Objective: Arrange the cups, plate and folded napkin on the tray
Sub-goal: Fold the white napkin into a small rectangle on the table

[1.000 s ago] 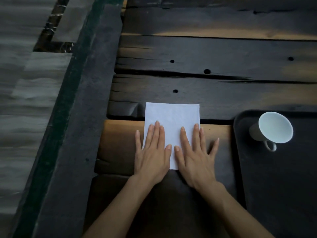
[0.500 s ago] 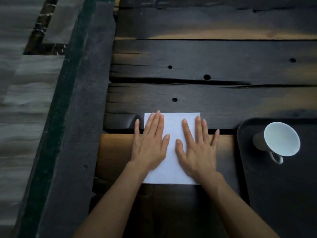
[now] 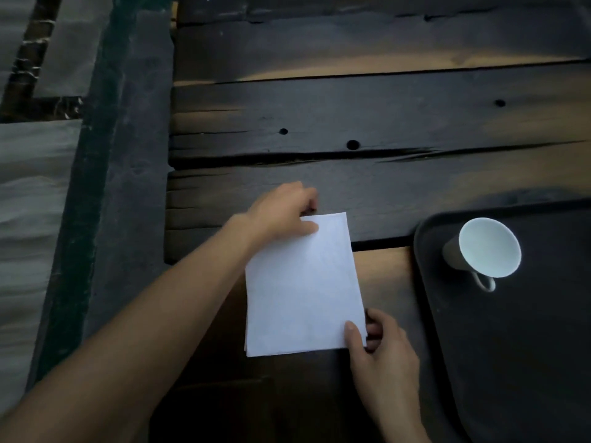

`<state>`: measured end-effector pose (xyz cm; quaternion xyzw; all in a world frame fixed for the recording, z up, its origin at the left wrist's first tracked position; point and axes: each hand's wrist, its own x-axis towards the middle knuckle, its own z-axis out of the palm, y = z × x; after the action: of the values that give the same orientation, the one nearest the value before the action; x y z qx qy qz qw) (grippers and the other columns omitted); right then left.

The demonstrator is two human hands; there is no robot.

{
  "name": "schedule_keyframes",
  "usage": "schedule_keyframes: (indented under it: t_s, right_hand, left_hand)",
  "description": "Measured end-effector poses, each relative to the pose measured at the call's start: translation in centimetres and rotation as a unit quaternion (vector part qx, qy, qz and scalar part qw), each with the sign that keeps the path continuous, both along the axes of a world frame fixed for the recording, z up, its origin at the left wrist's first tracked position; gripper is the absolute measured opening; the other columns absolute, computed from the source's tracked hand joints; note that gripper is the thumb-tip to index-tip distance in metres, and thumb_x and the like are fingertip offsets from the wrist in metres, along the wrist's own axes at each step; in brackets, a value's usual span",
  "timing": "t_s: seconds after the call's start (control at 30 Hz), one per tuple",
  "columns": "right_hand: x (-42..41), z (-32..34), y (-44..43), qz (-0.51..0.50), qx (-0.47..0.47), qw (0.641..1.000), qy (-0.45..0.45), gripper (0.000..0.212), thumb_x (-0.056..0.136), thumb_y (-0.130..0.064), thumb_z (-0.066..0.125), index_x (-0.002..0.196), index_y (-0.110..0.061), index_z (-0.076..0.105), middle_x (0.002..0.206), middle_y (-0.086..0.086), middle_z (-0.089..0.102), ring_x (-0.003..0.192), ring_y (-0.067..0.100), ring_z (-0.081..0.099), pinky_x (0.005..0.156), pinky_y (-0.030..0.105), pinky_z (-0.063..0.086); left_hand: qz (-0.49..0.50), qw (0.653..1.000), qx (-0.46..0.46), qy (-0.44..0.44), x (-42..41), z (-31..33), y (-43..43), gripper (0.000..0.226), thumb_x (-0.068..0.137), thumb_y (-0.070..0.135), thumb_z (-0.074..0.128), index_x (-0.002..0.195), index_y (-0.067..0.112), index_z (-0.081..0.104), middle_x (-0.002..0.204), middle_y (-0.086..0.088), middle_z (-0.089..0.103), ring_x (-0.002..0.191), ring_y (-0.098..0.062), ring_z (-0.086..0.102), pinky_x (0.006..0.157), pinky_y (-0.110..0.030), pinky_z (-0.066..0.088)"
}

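1. The left hand point(image 3: 281, 215) pinches the far-left corner of the folded napkin point(image 3: 303, 286), thumb on top.
2. The napkin lies on the wooden table point(image 3: 383, 116), long axis running away from the person — a second ago both palms pressed it flat.
3. The right hand point(image 3: 380, 350) pinches the near-right corner, nearer the tray point(image 3: 511, 362) holding a cup point(image 3: 486, 247).

Two bare forearms are seen, with no sleeve on either one up to the frame edge. The left hand point(image 3: 281, 215) is found at about 11 o'clock from the picture's middle, the right hand point(image 3: 383, 356) at about 5 o'clock. No ring, watch or bracelet is worn. The nails are kept short and no polish is noticed
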<state>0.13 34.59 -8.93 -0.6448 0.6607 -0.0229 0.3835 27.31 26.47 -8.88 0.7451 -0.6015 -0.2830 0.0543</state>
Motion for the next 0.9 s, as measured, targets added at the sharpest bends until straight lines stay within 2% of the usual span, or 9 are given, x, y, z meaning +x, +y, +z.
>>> schedule_keyframes:
  t_s: [0.1, 0.23, 0.33, 0.4, 0.53, 0.6, 0.7, 0.8, 0.9]
  right_hand:
    - [0.1, 0.2, 0.0, -0.032, 0.023, 0.999, 0.000, 0.028, 0.092, -0.040, 0.069, 0.113, -0.023, 0.064, 0.090, -0.011, 0.066, 0.083, 0.008, 0.064, 0.083, 0.033, 0.050]
    - [0.0, 0.1, -0.8, -0.024, 0.055, 0.998, 0.016, 0.012, 0.092, -0.039, 0.068, 0.090, -0.028, 0.066, 0.084, -0.012, 0.068, 0.082, 0.009, 0.061, 0.074, 0.030, 0.045]
    - [-0.3, 0.0, -1.2, 0.004, 0.061, 0.998, 0.022, 0.013, 0.092, -0.039, 0.067, 0.086, -0.028, 0.065, 0.084, -0.012, 0.069, 0.087, 0.013, 0.063, 0.074, 0.028, 0.044]
    - [-0.5, 0.2, -1.8, 0.011, 0.064, 0.998, 0.024, 0.014, 0.092, -0.039, 0.067, 0.084, -0.028, 0.066, 0.077, -0.015, 0.067, 0.083, 0.009, 0.063, 0.070, 0.025, 0.042]
    - [-0.6, 0.4, -4.2, 0.055, 0.049, 0.996, 0.051, 0.013, 0.091, -0.036, 0.068, 0.087, -0.024, 0.071, 0.075, -0.015, 0.066, 0.071, 0.000, 0.056, 0.057, 0.017, 0.039]
    - [-0.3, 0.4, -6.0, 0.069, 0.036, 0.995, 0.061, 0.013, 0.089, -0.033, 0.070, 0.082, -0.022, 0.072, 0.073, -0.014, 0.066, 0.073, 0.007, 0.060, 0.065, 0.023, 0.046]
    - [0.4, 0.7, -9.0, 0.086, 0.013, 0.994, 0.067, 0.009, 0.085, -0.030, 0.073, 0.083, -0.021, 0.075, 0.082, -0.006, 0.071, 0.089, 0.022, 0.066, 0.083, 0.030, 0.053]
    - [1.6, 0.8, -11.5, 0.116, -0.016, 0.991, 0.068, 0.005, 0.083, -0.028, 0.072, 0.085, -0.025, 0.076, 0.084, -0.003, 0.068, 0.097, 0.026, 0.067, 0.080, 0.026, 0.045]
    - [3.0, 0.7, -13.3, 0.163, -0.046, 0.983, 0.069, 0.005, 0.083, -0.025, 0.070, 0.083, -0.024, 0.075, 0.087, 0.002, 0.073, 0.097, 0.029, 0.066, 0.077, 0.026, 0.041]
  left_hand:
    - [0.002, 0.997, 0.056, 0.045, 0.3, 0.3, -1.8, 0.022, 0.084, 0.030, 0.078, 0.099, 0.019, 0.067, 0.086, 0.009, 0.061, 0.086, -0.016, 0.057, 0.062, -0.025, 0.038]
    - [0.003, 0.994, 0.096, 0.047, 0.3, 0.4, -2.8, 0.008, 0.086, 0.027, 0.076, 0.089, 0.020, 0.072, 0.090, 0.001, 0.070, 0.085, -0.016, 0.063, 0.071, -0.033, 0.053]
    - [0.012, 0.994, 0.090, 0.064, 0.5, 0.6, -2.7, 0.006, 0.087, 0.024, 0.075, 0.085, 0.018, 0.074, 0.084, 0.005, 0.070, 0.080, -0.012, 0.063, 0.064, -0.027, 0.050]
    - [0.017, 0.994, 0.082, 0.066, 0.6, 0.8, -2.3, 0.006, 0.087, 0.021, 0.074, 0.084, 0.016, 0.075, 0.078, 0.008, 0.069, 0.077, -0.009, 0.061, 0.058, -0.022, 0.043]
    - [0.055, 0.995, 0.063, 0.063, 1.0, 0.5, -0.9, 0.008, 0.088, 0.020, 0.071, 0.085, 0.014, 0.075, 0.081, 0.003, 0.072, 0.076, -0.007, 0.062, 0.058, -0.021, 0.044]
    - [0.086, 0.993, 0.050, 0.063, 1.5, 0.1, 0.2, 0.009, 0.088, 0.022, 0.071, 0.083, 0.016, 0.073, 0.079, 0.003, 0.070, 0.076, -0.007, 0.062, 0.056, -0.022, 0.043]
    - [0.126, 0.990, 0.046, 0.052, 2.3, -0.5, 2.3, 0.010, 0.090, 0.025, 0.070, 0.082, 0.019, 0.070, 0.079, 0.005, 0.069, 0.077, -0.010, 0.062, 0.058, -0.026, 0.044]
    - [0.163, 0.985, 0.055, 0.033, 2.9, -0.6, 4.2, 0.011, 0.091, 0.029, 0.070, 0.081, 0.024, 0.068, 0.080, 0.006, 0.069, 0.078, -0.011, 0.063, 0.063, -0.031, 0.052]
    - [0.210, 0.976, 0.056, 0.022, 2.7, -0.6, 6.1, 0.011, 0.091, 0.029, 0.069, 0.082, 0.025, 0.067, 0.081, 0.004, 0.068, 0.078, -0.013, 0.063, 0.069, -0.037, 0.056]
